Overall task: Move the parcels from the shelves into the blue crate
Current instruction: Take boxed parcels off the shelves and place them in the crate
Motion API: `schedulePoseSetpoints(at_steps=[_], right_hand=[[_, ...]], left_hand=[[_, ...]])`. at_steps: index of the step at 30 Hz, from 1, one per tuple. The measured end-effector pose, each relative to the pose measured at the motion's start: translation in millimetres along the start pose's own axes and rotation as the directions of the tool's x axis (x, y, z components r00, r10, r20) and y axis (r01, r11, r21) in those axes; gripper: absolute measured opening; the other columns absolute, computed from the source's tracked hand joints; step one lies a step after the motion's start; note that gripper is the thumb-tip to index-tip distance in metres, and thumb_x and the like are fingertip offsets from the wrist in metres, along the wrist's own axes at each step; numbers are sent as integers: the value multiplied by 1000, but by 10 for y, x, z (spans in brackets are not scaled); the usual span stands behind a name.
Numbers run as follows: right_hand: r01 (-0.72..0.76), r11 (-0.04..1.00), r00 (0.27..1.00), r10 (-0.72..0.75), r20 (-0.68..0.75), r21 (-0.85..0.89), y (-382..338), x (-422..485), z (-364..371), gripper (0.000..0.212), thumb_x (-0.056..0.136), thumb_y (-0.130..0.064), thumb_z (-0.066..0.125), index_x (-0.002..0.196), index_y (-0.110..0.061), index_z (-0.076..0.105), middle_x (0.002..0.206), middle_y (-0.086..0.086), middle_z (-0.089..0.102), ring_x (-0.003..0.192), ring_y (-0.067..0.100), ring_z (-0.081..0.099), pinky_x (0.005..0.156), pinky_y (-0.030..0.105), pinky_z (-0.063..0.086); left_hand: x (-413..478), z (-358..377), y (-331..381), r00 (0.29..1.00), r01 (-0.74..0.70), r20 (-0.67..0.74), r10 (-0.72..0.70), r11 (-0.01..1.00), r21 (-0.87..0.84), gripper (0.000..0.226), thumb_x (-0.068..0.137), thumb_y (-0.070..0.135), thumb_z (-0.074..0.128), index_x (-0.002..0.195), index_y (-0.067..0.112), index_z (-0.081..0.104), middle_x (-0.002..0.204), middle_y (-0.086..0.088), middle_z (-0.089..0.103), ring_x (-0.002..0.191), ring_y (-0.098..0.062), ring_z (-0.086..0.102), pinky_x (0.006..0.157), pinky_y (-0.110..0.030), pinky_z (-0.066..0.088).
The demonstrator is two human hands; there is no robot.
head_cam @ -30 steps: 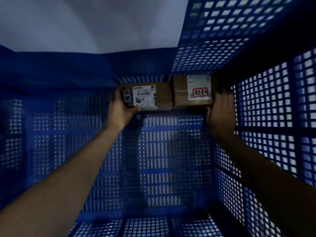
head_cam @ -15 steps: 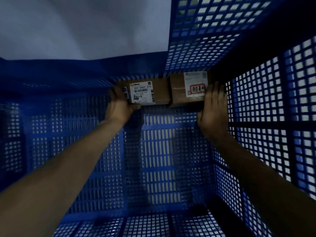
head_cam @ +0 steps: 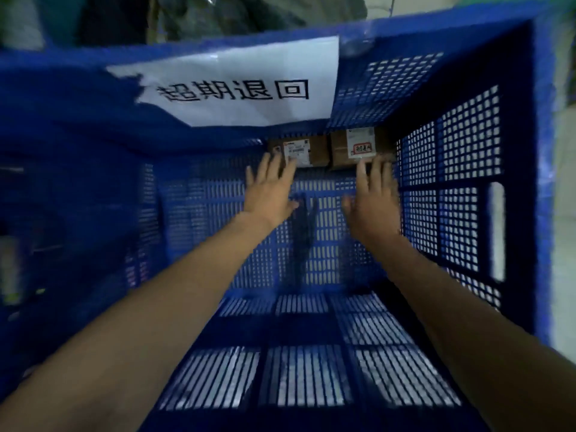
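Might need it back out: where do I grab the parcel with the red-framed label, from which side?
Probably its near edge, from above. The parcel lies flat in the blue crate's far right corner, a second parcel against its left, so only top and near edge look free.

Single head cam only, wide-angle, close in, pitched steeply down into blue crate [head_cam: 517,151]; far end at 12 o'clock, wearer at 6.

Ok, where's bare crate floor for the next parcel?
Crowded: far right corner, left parcel and right parcel side by side, left hand and right hand before them. Bare: crate floor left of the parcels and nearer than the hands.
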State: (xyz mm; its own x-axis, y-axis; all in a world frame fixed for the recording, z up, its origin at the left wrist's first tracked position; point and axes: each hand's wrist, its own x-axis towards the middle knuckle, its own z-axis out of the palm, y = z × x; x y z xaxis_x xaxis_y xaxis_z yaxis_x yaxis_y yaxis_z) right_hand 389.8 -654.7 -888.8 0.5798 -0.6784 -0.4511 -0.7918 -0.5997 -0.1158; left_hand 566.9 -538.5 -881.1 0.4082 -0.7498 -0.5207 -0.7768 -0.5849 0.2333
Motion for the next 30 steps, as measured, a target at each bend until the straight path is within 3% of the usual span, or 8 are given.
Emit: schedulePoseSetpoints(at_steps=[8,16,24,30], right_hand=[[102,995,992,-102,77,-6,-643,-1228,-1713,72,101,-49,29,156,-22,-8,163,11,-10,150,33,-8,121,51,2],[104,994,994,-104,11,-10,-1031,-2748,-3215,72,98,-56,26,156,-26,-3,164,8,-7,150,33,-7,121,53,1],[177,983,983,-174,-62,47,-1381,-3816,-3998,73,95,-57,33,156,-28,5,164,9,-5,150,32,-6,120,54,0],[394,919,911,-393,-123,-22,-1642,-4386,-4174,73,95,-58,36,156,-28,10,164,13,0,150,35,-1,119,56,4]], left_hand=[[-1413,-1521,323,1000,19,24,-19,1000,25,100,85,53,65,155,29,-2,164,-4,-2,149,-29,-6,118,-59,3],[-3074,-2814,645,998,30,-59,-30,1000,-10,101,84,63,59,154,29,-6,164,-3,-5,149,-29,-9,117,-59,1],[-4505,-3475,848,972,117,-199,-123,992,-41,98,85,61,59,155,29,-3,164,-2,-6,149,-29,-9,118,-59,4],[-5498,-3466,881,895,263,-345,-284,959,-108,98,86,64,55,155,28,-3,164,-3,-4,149,-29,-6,118,-59,5]])
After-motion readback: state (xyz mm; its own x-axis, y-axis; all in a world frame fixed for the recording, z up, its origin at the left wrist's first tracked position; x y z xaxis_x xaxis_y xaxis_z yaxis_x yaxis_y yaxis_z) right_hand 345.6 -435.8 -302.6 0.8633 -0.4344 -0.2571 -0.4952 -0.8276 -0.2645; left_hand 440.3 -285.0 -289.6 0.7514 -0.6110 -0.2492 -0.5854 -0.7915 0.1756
